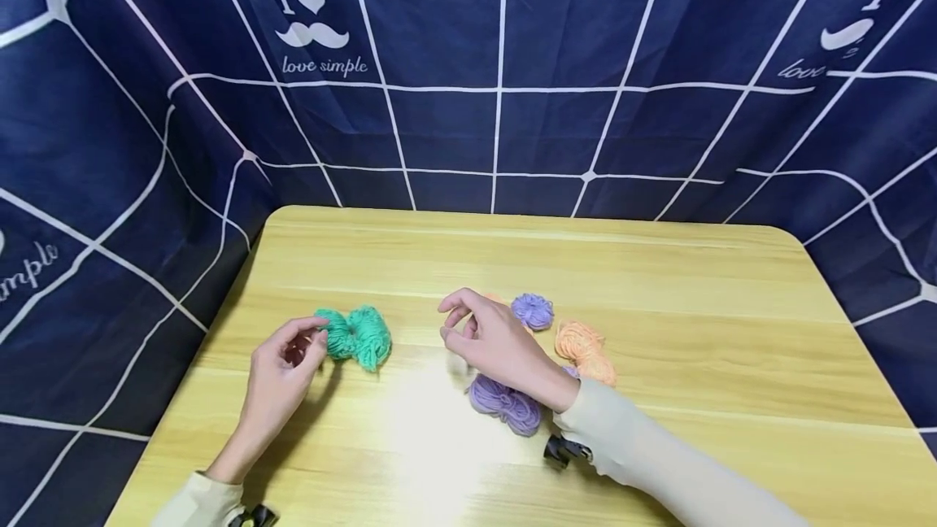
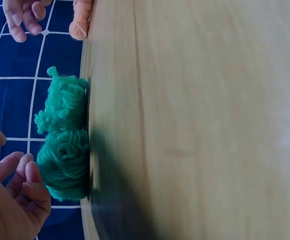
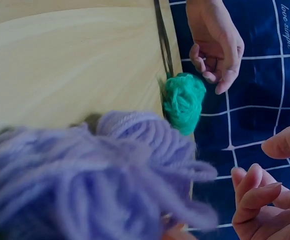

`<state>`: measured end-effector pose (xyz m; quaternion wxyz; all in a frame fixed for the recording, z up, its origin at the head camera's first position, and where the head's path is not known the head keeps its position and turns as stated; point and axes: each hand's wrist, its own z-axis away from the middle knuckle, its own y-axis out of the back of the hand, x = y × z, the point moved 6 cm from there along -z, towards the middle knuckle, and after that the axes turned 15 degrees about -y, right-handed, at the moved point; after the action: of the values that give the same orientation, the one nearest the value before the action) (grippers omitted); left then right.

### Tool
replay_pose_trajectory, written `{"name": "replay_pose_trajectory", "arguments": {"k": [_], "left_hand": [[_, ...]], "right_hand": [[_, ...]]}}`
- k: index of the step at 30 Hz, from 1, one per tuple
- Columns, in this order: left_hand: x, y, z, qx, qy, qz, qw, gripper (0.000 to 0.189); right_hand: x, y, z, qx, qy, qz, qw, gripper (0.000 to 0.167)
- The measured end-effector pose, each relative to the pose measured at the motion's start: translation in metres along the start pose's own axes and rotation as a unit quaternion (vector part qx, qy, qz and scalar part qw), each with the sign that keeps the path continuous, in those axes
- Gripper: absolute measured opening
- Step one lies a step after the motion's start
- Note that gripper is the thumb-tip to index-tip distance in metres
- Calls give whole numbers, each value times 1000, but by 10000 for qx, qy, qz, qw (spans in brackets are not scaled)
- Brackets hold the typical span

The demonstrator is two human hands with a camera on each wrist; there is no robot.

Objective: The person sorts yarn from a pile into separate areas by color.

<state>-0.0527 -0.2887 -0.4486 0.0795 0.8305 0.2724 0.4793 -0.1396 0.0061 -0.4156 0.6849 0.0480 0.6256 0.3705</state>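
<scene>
A teal-green yarn skein [image 1: 369,337], tied at its middle, lies on the left half of the table. My left hand [image 1: 274,381] is at its left end, fingers loosely bent and thumb apart from them; in the left wrist view the fingertips are beside the green yarn [image 2: 62,162] without closing round it. My right hand [image 1: 498,348] hovers near the table's middle with bent fingers and nothing between them. Below its wrist lies a lilac yarn skein [image 1: 505,405], large and close in the right wrist view. The right forearm and hand partly hide the yarn behind them.
Beyond the right wrist lie a small round purple yarn bundle [image 1: 533,311] and a peach yarn skein [image 1: 586,352]. A bit of peach yarn [image 1: 494,298] peeks out behind the right hand. Dark blue cloth [image 1: 439,128] with white lines surrounds the wooden table [image 1: 695,291].
</scene>
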Motion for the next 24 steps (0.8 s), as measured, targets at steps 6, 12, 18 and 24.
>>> {"name": "replay_pose_trajectory", "arguments": {"k": [6, 12, 18, 24], "left_hand": [[1, -5, -1, -7, -75, 133, 9999, 21], [6, -9, -3, -26, -269, 127, 9996, 21], [13, -16, -7, 13, -435, 175, 9989, 21], [18, -25, -11, -105, -651, 193, 9976, 21]], "right_hand": [[9, 10, 7, 85, -60, -119, 9999, 36], [19, 23, 13, 269, -132, -114, 9995, 35], [27, 36, 18, 425, -104, -132, 9990, 35], [38, 47, 24, 604, -171, -33, 9980, 34]]}}
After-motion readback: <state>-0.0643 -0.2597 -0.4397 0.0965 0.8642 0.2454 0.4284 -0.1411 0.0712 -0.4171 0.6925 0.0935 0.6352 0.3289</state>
